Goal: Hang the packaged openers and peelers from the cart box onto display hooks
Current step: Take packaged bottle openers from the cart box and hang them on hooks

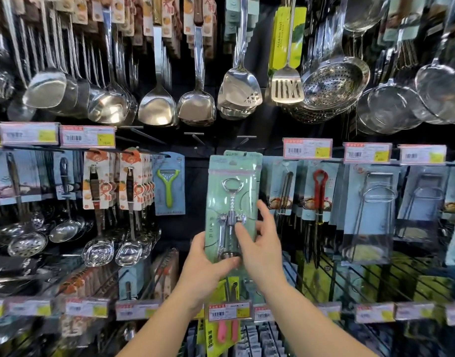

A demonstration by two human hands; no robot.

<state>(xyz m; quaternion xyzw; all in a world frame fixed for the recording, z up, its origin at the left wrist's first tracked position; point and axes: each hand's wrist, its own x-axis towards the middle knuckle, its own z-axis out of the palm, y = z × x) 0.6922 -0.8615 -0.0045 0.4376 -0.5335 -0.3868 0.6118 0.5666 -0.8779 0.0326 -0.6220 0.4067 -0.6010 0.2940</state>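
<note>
While both hands — left (pixel 208 264), right (pixel 259 243) — clasp it, opener pack (pixel 232 199) stands upright.

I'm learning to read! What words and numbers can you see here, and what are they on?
"Stainless Steel": yellow-green card behind the slotted spatula.
"大吉大利": orange-and-white cards on the ladles.
Price tags: barcodes and prices, too blurred to read.
Opener package in both hands: print too small to read.

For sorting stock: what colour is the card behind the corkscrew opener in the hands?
Pale mint green card, seen in the head view.
</note>
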